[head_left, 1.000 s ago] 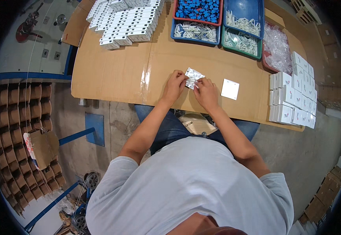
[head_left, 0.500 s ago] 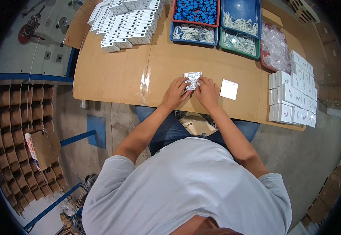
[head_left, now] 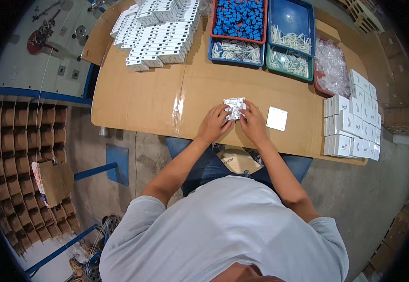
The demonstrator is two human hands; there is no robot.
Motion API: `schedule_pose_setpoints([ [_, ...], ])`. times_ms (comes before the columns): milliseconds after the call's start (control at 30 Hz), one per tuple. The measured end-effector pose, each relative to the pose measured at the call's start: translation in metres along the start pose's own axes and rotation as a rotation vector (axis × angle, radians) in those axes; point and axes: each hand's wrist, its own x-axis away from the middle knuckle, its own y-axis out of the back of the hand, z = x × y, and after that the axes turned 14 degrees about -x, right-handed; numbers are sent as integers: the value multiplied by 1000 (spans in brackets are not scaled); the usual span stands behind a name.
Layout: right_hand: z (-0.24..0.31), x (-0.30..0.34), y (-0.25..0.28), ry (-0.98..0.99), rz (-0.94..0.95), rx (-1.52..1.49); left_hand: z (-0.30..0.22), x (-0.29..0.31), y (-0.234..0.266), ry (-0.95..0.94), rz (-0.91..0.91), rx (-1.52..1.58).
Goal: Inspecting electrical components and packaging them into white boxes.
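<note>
A small square white plastic housing [head_left: 234,104] with an uneven, fitted inside lies on the cardboard-covered table in front of me. My left hand [head_left: 213,125] grips its left side with bent fingers. From the right, my right hand [head_left: 254,125] closes on its other side, fingertips pressing at the inside and edge. The small parts under my fingertips are too hidden to make out. Just right of my right hand, a flat square white cover plate [head_left: 277,118] with small corner holes lies apart on the table.
Stacked white housings [head_left: 159,47] stand at the far left. Trays hold blue connectors [head_left: 239,19], white slim pieces [head_left: 236,51] and more such pieces [head_left: 289,63]. A red tray of clear plastic bags [head_left: 331,68] sits by stacked white boxes [head_left: 352,127] on the right.
The whole table sits slightly lower in the picture as the view has shifted. Both hands stay on the housing, with only small finger movement.
</note>
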Motion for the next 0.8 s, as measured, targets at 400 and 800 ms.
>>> schedule_pose_setpoints([
  [400, 3, -24, 12, -5, -102, 30, -3, -10, 6, 194, 105, -157],
  [800, -57, -168, 63, 18, -245, 97, -3, -13, 4, 201, 205, -288],
])
